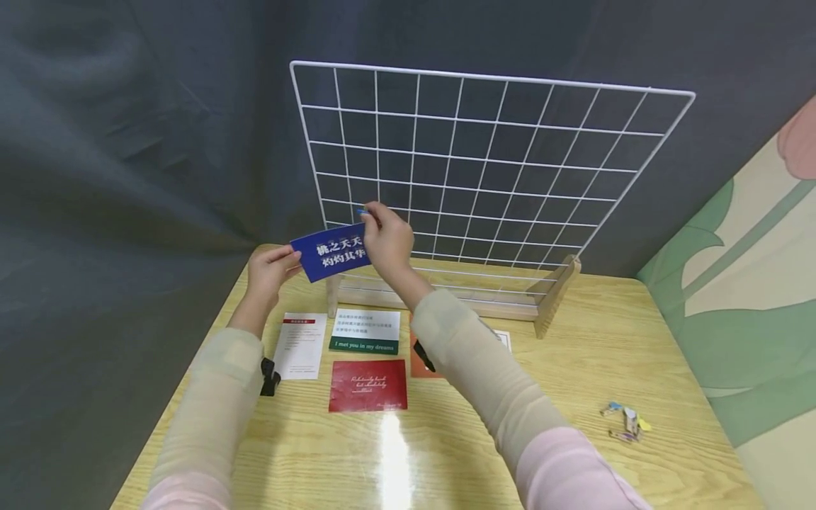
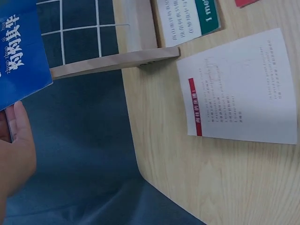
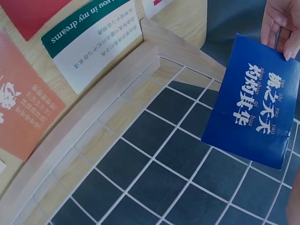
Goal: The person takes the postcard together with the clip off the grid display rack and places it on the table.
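A blue card (image 1: 331, 251) with white characters is held up in front of the lower left of the white wire grid (image 1: 459, 134). My left hand (image 1: 266, 273) pinches the card's left end between thumb and fingers. At the card's upper right corner, my right hand (image 1: 389, 241) pinches a small blue clip (image 1: 362, 211), its tip showing beyond the fingers. That hand covers the card's right end in the head view. In the right wrist view, the card (image 3: 253, 103) shows nearly whole against the grid. Whether the clip touches the wire cannot be made out.
On the table lie a white card (image 1: 301, 347), a white-and-green card (image 1: 365, 331), a red card (image 1: 367, 386) and an orange card (image 3: 28, 103). Several small clips (image 1: 627, 421) lie at the right. Wooden feet (image 1: 553, 297) support the grid.
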`<state>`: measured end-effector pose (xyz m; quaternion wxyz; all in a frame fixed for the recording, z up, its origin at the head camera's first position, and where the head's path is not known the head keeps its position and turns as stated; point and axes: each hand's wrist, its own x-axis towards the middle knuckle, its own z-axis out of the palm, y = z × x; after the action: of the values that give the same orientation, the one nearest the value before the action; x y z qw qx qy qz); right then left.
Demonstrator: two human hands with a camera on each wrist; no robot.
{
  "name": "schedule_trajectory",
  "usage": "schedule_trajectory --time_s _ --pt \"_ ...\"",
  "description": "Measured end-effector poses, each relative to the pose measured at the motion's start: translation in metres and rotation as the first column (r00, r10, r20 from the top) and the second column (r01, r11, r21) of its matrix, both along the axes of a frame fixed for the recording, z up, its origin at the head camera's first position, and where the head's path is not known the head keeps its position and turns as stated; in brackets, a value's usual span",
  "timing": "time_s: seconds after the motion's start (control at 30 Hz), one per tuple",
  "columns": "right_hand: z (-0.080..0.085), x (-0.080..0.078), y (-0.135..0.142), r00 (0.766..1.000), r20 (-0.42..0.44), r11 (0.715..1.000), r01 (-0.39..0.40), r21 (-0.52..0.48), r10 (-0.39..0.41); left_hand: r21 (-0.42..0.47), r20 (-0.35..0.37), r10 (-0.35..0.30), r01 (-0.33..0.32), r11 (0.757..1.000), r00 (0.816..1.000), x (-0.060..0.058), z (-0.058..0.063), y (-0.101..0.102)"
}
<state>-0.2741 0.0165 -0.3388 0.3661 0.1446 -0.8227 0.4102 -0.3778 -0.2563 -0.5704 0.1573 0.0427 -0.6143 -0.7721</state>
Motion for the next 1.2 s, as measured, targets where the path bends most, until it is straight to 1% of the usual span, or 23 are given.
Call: schedule_trajectory --time_s 0.2,0.3,0.33,0.37,0.43,0.47,0.5,0.53,0.57,0.6,0.63,0.67,0.7,0.73,0.77,0.8,0.83,0.9,0.97,1.0,1.07,1.13,1.2 --pt "-0.009 0.0 0.005 0.999 -0.023 0.995 -0.045 -0.092 0.043 0.031 0.024 -0.027 0.026 0.999 0.999 0.01 -0.005 0.002" --pt "-0.014 0.0 0.008 0.998 -0.026 0.991 -0.058 -0.12 0.056 0.021 0.087 -0.055 0.054 0.998 0.995 0.019 -0.001 0.004" --pt "-0.016 0.001 0.009 0.998 -0.025 0.99 -0.059 -0.125 0.056 0.018 0.117 -0.064 0.063 0.998 0.991 0.026 0.005 0.007" --pt "-0.017 0.001 0.011 0.998 -0.023 0.99 -0.06 -0.129 0.057 0.036 0.143 -0.086 0.081 0.996 0.986 0.04 0.022 0.013" --pt "-0.021 0.002 0.013 0.998 -0.014 0.989 -0.057 -0.14 0.056 0.06 0.182 -0.11 0.101 0.993 0.977 0.056 0.039 0.021" --pt "-0.023 0.002 0.015 0.998 -0.009 0.988 -0.055 -0.146 0.054 0.079 0.191 -0.125 0.112 0.991 0.974 0.069 0.056 0.027" --pt "-0.025 0.003 0.016 0.998 -0.004 0.986 -0.058 -0.157 0.059 0.083 0.207 -0.124 0.109 0.991 0.97 0.078 0.067 0.032" --pt "-0.027 0.003 0.018 0.998 -0.004 0.984 -0.064 -0.168 0.064 0.103 0.215 -0.132 0.112 0.988 0.968 0.086 0.077 0.037" --pt "-0.029 0.004 0.019 0.998 -0.005 0.982 -0.067 -0.177 0.067 0.109 0.209 -0.134 0.113 0.988 0.969 0.09 0.08 0.04" --pt "-0.031 0.004 0.02 0.997 -0.008 0.979 -0.072 -0.189 0.072 0.088 0.215 -0.119 0.102 0.991 0.969 0.086 0.072 0.039" --pt "-0.033 0.004 0.021 0.997 -0.015 0.977 -0.08 -0.197 0.078 0.092 0.217 -0.125 0.107 0.99 0.968 0.087 0.07 0.04" --pt "-0.035 0.005 0.023 0.996 -0.022 0.975 -0.088 -0.205 0.085 0.074 0.239 -0.119 0.104 0.992 0.964 0.086 0.067 0.04" --pt "-0.036 0.005 0.024 0.995 -0.029 0.973 -0.097 -0.211 0.093 0.056 0.242 -0.112 0.101 0.993 0.964 0.08 0.055 0.038" --pt "-0.038 0.006 0.025 0.995 -0.036 0.971 -0.103 -0.214 0.098 0.074 0.237 -0.128 0.114 0.991 0.963 0.078 0.05 0.037" --pt "-0.039 0.006 0.026 0.994 -0.038 0.971 -0.106 -0.216 0.1 0.057 0.236 -0.123 0.113 0.992 0.964 0.073 0.039 0.034" --pt "-0.04 0.007 0.026 0.994 -0.036 0.969 -0.113 -0.22 0.107 0.052 0.235 -0.126 0.117 0.992 0.964 0.069 0.032 0.033" --pt "-0.042 0.007 0.027 0.993 -0.033 0.968 -0.117 -0.223 0.112 0.066 0.228 -0.134 0.122 0.99 0.964 0.066 0.025 0.031" --pt "-0.044 0.009 0.028 0.992 -0.014 0.964 -0.122 -0.237 0.123 0.062 0.225 -0.135 0.124 0.99 0.965 0.063 0.016 0.031" --pt "-0.047 0.011 0.028 0.991 0.01 0.959 -0.127 -0.253 0.134 0.047 0.234 -0.125 0.117 0.992 0.964 0.064 0.012 0.032" --pt "-0.049 0.013 0.029 0.99 0.019 0.956 -0.131 -0.261 0.141 0.065 0.245 -0.138 0.126 0.99 0.96 0.069 0.019 0.035" --pt "-0.053 0.016 0.03 0.988 0.034 0.953 -0.133 -0.274 0.148 0.078 0.254 -0.147 0.131 0.988 0.956 0.076 0.027 0.04" --pt "-0.058 0.019 0.03 0.987 0.041 0.949 -0.139 -0.284 0.157 0.122 0.255 -0.175 0.148 0.981 0.951 0.086 0.039 0.046" --pt "-0.062 0.022 0.031 0.985 0.045 0.943 -0.145 -0.299 0.165 0.14 0.247 -0.179 0.148 0.979 0.952 0.091 0.044 0.05"
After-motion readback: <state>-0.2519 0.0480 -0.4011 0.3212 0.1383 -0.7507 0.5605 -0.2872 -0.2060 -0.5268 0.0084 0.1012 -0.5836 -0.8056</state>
